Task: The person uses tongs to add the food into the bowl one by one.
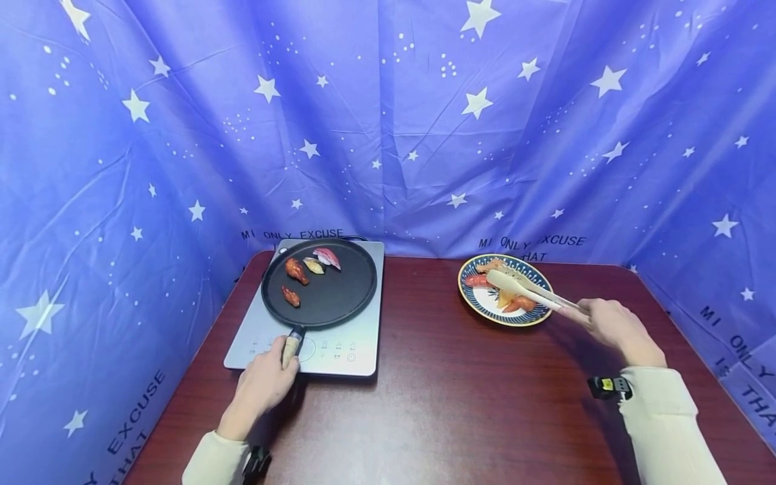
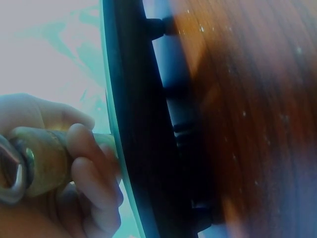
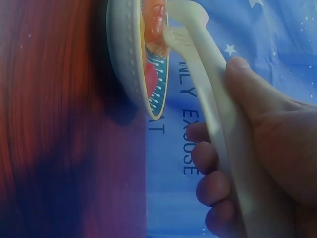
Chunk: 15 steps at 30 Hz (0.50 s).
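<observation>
My left hand (image 1: pixel 267 377) grips the handle (image 1: pixel 292 347) of a flat black pan (image 1: pixel 339 303), which rests on an induction cooker (image 1: pixel 364 343). In the pan lie a glossy brown drumstick (image 1: pixel 297 271), a smaller brown meat piece (image 1: pixel 291 296), a yellowish piece (image 1: pixel 314 266) and a pink-topped sushi piece (image 1: pixel 327 257). My right hand (image 1: pixel 618 330) holds cream-coloured tongs (image 1: pixel 533 289), tips over a patterned plate (image 1: pixel 479 308). On it are a red piece (image 1: pixel 479 280) and orange-brown pieces (image 1: pixel 521 304). In the right wrist view, the tongs' slotted tip (image 3: pixel 179 38) sits right by an orange-red piece (image 3: pixel 156 22).
The dark red wooden table (image 1: pixel 418 377) extends between cooker and plate. A blue curtain (image 1: pixel 424 168) with white stars hangs along the back and both sides. A black cable (image 1: pixel 358 238) shows behind the cooker.
</observation>
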Each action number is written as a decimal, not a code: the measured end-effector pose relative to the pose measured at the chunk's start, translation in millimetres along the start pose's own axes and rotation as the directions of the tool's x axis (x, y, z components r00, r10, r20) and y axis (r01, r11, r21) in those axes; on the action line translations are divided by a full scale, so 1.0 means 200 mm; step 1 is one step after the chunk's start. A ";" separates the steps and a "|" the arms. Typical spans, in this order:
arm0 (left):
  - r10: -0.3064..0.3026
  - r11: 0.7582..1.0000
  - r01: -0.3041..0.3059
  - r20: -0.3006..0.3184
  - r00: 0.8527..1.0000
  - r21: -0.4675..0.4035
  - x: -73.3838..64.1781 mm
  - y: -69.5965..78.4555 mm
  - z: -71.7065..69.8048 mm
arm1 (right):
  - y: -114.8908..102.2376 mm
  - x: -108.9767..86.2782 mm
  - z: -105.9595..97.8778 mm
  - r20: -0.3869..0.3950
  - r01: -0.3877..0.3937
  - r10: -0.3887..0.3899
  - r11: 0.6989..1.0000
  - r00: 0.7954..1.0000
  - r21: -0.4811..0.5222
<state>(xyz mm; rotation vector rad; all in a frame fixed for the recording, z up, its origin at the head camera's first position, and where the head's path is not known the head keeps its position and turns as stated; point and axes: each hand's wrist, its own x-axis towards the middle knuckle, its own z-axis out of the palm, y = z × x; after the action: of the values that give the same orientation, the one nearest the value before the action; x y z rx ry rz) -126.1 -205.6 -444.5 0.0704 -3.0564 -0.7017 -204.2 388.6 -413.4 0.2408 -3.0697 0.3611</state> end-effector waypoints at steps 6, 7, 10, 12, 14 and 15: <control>-0.004 1.000 0.004 0.004 1.000 -0.001 0.00 0.00 0.00 | 0.01 0.00 -0.01 -0.015 -0.008 0.007 1.000 1.000 -0.031; -0.004 1.000 0.004 0.003 1.000 0.001 0.00 0.00 0.00 | 0.01 0.00 -0.01 -0.013 -0.003 0.003 0.999 1.000 -0.033; -0.003 1.000 0.003 0.000 1.000 0.004 0.00 0.00 0.00 | 0.01 0.00 -0.01 -0.023 0.004 -0.005 0.999 1.000 -0.035; -0.005 1.000 0.005 -0.002 1.000 0.008 0.00 0.00 0.00 | 0.02 0.00 -0.01 -0.032 0.005 -0.006 0.999 0.999 -0.038; -0.005 1.000 0.005 -0.002 1.000 0.009 0.00 0.00 0.00 | 0.02 0.00 -0.01 -0.039 0.008 -0.010 0.999 0.999 -0.045; -0.005 1.000 0.005 0.000 1.000 0.008 0.00 0.00 0.00 | 0.03 0.00 -0.01 -0.044 0.008 -0.010 0.999 0.999 -0.044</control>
<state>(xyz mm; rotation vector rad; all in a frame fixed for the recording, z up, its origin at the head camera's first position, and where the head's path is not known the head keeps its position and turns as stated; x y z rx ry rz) -126.3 -205.3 -444.2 0.0787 -3.0604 -0.6895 -204.1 394.8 -412.3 0.2413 -3.0285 0.2943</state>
